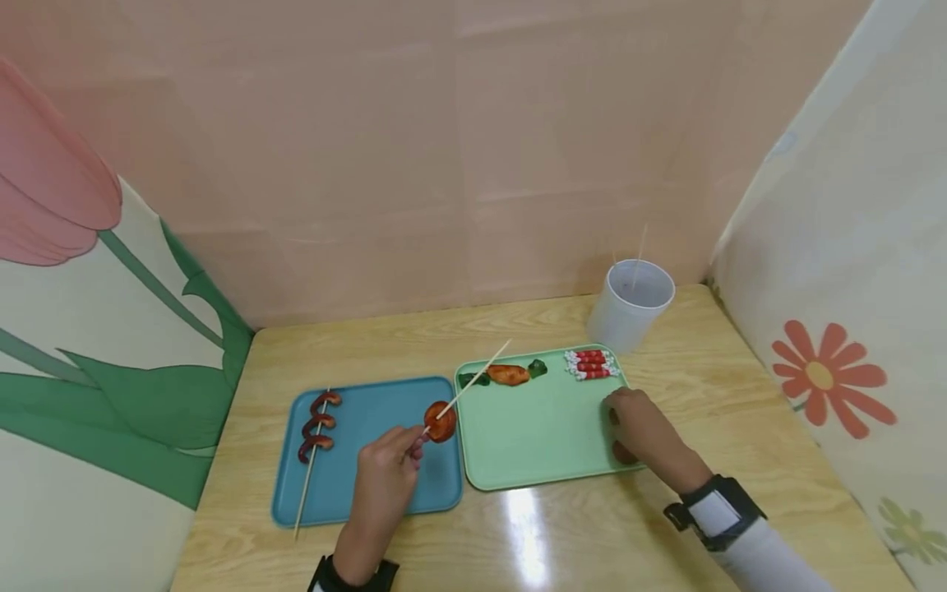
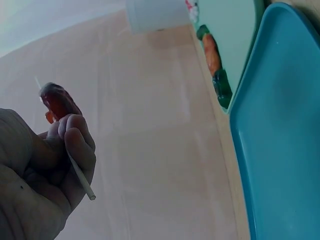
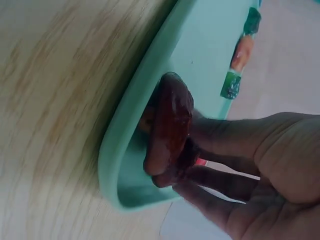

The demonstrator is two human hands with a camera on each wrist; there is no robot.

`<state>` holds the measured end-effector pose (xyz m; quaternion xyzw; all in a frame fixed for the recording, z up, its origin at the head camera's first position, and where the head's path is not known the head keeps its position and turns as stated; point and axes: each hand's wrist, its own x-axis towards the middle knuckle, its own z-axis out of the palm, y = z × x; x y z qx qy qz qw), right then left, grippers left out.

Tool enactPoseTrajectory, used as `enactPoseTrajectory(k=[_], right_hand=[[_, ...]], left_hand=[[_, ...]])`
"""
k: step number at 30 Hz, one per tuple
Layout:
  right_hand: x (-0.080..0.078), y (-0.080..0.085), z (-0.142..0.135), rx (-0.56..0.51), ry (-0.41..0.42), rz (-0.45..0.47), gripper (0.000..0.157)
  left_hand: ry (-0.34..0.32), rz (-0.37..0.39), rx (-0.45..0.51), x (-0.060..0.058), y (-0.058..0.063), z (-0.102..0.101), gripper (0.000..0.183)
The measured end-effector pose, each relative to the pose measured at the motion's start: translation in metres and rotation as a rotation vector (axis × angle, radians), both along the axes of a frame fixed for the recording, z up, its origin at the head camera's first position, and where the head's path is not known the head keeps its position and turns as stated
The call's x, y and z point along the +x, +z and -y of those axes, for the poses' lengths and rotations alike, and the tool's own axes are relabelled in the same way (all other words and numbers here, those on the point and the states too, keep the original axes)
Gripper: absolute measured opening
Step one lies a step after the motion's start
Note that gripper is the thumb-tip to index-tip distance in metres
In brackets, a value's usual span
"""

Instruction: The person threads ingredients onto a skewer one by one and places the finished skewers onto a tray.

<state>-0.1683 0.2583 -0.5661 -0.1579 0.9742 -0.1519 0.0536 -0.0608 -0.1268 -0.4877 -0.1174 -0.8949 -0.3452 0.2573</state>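
Where a stick (image 1: 481,372) pierces it, the disc (image 1: 445,427) gleams reddish-brown.

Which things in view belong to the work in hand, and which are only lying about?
Apparently belonging:
stick and round brown piece, in left hand
brown food, in right hand
green tray
blue tray, with loaded stick
cup of sticks

Apparently lying about:
orange piece
green pieces
red rolls

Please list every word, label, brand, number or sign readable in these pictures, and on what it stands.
None can be read.
No lettering shows on the held skewer, the blue tray, the green tray or the white cup.
The red wall flower is only a picture.
The right wristband is too small to tell.
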Motion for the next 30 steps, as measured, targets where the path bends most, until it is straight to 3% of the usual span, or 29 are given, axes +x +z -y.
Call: enactPoseTrajectory(k=[6, 8, 13, 16, 19, 22, 30], right_hand=[[0.005, 0.004, -0.009, 0.003, 0.015, 0.046, 0.032], [0.006, 0.004, -0.01, 0.013, 0.023, 0.048, 0.029], [0.005, -0.001, -0.01, 0.014, 0.071, -0.028, 0.021], [0.003, -0.004, -0.007, -0.033, 0.104, -0.086, 0.028], [-0.003, -0.001, -0.001, -0.175, 0.094, -0.075, 0.03], [-0.01, 0.01, 0.008, -0.393, 0.049, -0.021, 0.038], [-0.013, 0.066, 0.031, -0.899, 0.029, 0.211, 0.045]], left_hand=[[-0.006, -0.026, -0.003, -0.001, 0.0, 0.0, 0.04], [-0.008, -0.034, -0.006, -0.001, 0.0, 0.0, 0.039], [-0.011, -0.017, -0.006, -0.001, -0.001, 0.0, 0.038], [-0.009, 0.003, -0.006, -0.001, 0.0, -0.001, 0.038], [-0.008, 0.01, -0.014, -0.001, 0.0, -0.001, 0.038], [-0.008, -0.001, -0.025, 0.0, 0.0, -0.002, 0.039], [-0.029, -0.016, -0.056, 0.001, -0.004, -0.005, 0.045]])
